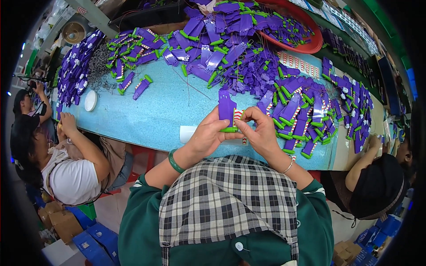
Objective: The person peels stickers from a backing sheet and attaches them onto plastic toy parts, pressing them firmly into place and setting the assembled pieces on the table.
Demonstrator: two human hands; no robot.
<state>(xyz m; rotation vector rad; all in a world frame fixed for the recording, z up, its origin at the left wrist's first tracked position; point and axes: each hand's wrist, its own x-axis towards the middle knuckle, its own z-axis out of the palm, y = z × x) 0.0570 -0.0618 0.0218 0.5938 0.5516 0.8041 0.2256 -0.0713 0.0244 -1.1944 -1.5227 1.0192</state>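
Observation:
Between the thumb and fingers of my left hand (pixel 202 136) is a flat purple plastic piece (pixel 226 107) with a green bar across its lower end. It stands upright over the near edge of the table. My right hand (pixel 262 133) pinches at a red-and-white striped sticker (pixel 238 114) along the piece's right side. How far the sticker is stuck down I cannot tell. A white object (pixel 186 134), perhaps paper, lies beside my left hand. Just right of my right hand spreads a pile of purple pieces with green ends and striped stickers (pixel 290 108).
Loose purple parts (pixel 248 66) heap up ahead, next to a red basin (pixel 313 42). Striped sticker sheets (pixel 301 63) lie at the back right. Metal hooks (pixel 101 66) and a white lid (pixel 90 101) are on the left. People sit at the left (pixel 73 177) and right (pixel 375 181).

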